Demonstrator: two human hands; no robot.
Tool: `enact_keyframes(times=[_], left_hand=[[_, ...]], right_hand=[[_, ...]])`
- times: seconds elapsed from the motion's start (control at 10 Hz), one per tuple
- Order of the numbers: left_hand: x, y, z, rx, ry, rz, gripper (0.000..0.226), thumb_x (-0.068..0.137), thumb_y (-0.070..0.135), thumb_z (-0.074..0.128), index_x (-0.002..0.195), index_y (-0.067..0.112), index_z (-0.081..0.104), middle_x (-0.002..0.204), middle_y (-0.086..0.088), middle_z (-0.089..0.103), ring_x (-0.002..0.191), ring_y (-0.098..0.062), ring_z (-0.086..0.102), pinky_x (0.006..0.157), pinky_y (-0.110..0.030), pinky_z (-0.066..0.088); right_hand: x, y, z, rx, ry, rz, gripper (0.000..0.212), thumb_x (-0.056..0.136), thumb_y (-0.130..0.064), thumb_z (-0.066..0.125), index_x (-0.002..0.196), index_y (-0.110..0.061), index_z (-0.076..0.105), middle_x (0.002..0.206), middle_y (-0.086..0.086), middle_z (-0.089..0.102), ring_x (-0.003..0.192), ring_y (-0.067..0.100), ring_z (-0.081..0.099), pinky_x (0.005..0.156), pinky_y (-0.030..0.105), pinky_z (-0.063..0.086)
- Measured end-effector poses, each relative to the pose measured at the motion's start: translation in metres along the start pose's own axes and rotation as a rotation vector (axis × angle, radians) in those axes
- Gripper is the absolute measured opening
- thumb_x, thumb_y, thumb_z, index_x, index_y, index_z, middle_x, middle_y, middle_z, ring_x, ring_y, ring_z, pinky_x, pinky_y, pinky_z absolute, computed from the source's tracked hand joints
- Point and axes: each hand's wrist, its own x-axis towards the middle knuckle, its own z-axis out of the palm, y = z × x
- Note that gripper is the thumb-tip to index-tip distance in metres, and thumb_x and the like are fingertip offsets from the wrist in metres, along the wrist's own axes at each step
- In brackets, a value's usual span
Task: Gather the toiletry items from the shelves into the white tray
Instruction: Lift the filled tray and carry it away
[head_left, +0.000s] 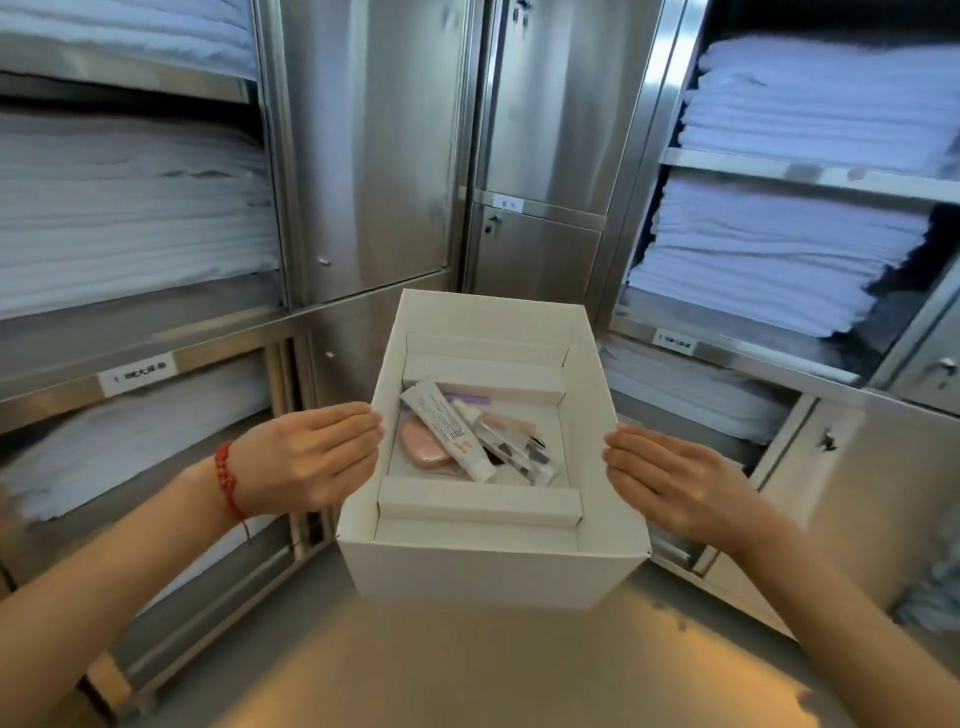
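Both hands carry the white tray (493, 566) between flat palms: the left hand (311, 457) presses its left wall, the right hand (670, 483) its right wall, each grip spread with straight fingers. Held in front of steel shelves (810, 171) of folded white linen (779, 249), the tray's long axis runs away from the person. Inside, a white tube (449, 428) lies diagonally, cap toward the near right, beside a pink case (423, 444) and a clear bottle (514, 447). The tube's print and the shelf labels (136, 375) are too blurred to read.

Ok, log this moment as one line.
stage: carrying | left hand: flat on tray side | right hand: flat on opposite side | white tray: holds tube, pink item
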Motion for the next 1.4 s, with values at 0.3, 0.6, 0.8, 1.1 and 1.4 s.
enact_keyframes(times=[0.3,0.6,0.8,1.1,1.4], left_hand=[[0.094,0.006,0.057,-0.089,0.206,0.124,0.051,0.098,0.002,0.035,0.067,0.006,0.075,0.079,-0.012,0.073,0.076,-0.023,0.072,0.081,-0.04,0.053],[0.176,-0.003,0.129,-0.215,0.349,0.223,0.053,0.099,0.001,0.031,0.066,0.003,0.072,0.077,-0.013,0.072,0.074,-0.024,0.071,0.072,-0.036,0.059],[0.231,-0.013,0.165,-0.289,0.384,0.326,0.055,0.098,-0.002,0.025,0.071,-0.002,0.073,0.077,-0.017,0.072,0.072,-0.028,0.072,0.057,-0.035,0.059],[0.292,-0.005,0.208,-0.472,0.521,0.492,0.063,0.1,0.0,0.013,0.071,-0.005,0.07,0.072,-0.019,0.07,0.065,-0.029,0.07,0.051,-0.033,0.056],[0.35,0.021,0.185,-0.452,0.688,0.554,0.069,0.101,0.0,0.019,0.06,0.002,0.074,0.069,-0.011,0.072,0.064,-0.021,0.072,0.053,-0.032,0.058]], right_hand=[[-0.076,0.017,-0.045,-0.082,-0.13,0.117,0.026,0.087,-0.001,0.057,0.068,-0.006,0.073,0.077,0.01,0.071,0.079,0.022,0.071,0.091,0.036,0.049],[-0.127,0.027,-0.076,-0.202,-0.334,0.258,0.022,0.086,-0.002,0.059,0.067,-0.005,0.07,0.077,0.01,0.069,0.081,0.023,0.069,0.094,0.035,0.049],[-0.149,0.031,-0.091,-0.278,-0.45,0.33,0.019,0.085,-0.004,0.061,0.069,-0.006,0.07,0.08,0.01,0.07,0.084,0.023,0.069,0.096,0.036,0.048],[-0.161,0.018,-0.119,-0.387,-0.617,0.428,0.021,0.086,-0.003,0.06,0.068,-0.005,0.071,0.079,0.01,0.07,0.084,0.024,0.07,0.096,0.037,0.047],[-0.179,-0.006,-0.163,-0.46,-0.77,0.504,0.024,0.086,-0.004,0.057,0.068,-0.006,0.073,0.078,0.01,0.071,0.081,0.023,0.071,0.094,0.039,0.044]])
